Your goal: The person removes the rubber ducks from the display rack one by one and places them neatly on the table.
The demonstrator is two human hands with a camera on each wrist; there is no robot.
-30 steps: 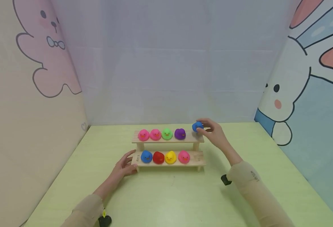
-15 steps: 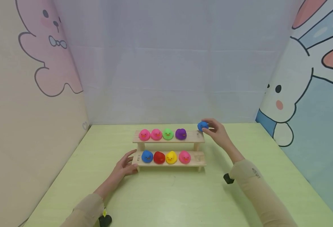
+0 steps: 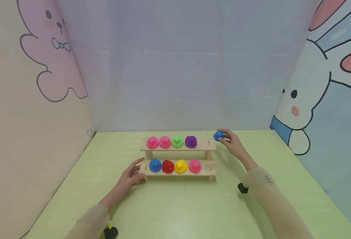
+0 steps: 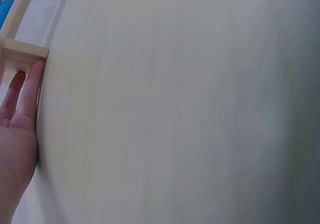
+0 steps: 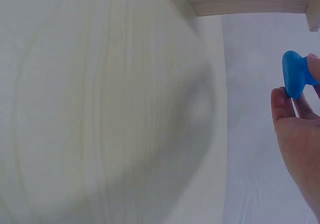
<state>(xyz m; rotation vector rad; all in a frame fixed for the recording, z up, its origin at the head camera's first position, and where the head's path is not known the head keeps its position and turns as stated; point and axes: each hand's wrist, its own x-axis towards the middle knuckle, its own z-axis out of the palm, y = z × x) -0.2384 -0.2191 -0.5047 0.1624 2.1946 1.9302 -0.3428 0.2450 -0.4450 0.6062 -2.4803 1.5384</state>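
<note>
In the head view my right hand (image 3: 233, 145) pinches a blue rubber duck (image 3: 218, 136) between thumb and fingers, off the right end of the upper tier. The right wrist view has the same blue duck (image 5: 295, 73) at its right edge, clear of the wood above. My left hand (image 3: 130, 174) holds the left end of the two-tier wooden stand (image 3: 209, 167), thumb at the front corner. Two of its fingers (image 4: 31, 91) reach straight up to the wood in the left wrist view. Two pink ducks, a green duck (image 3: 177, 141) and a purple duck (image 3: 191, 141) line the upper tier.
On the lower tier sit a blue duck (image 3: 155, 165), a red duck (image 3: 167, 166), a yellow duck (image 3: 180, 166) and a pink duck (image 3: 195, 166). The pale table (image 3: 175, 209) meets a plain back curtain (image 3: 175, 83), with cartoon-printed panels on both sides.
My right hand has carried the blue duck rightward from above the upper tier's right end to beyond it, and slightly lower. My left hand stays at the stand.
</note>
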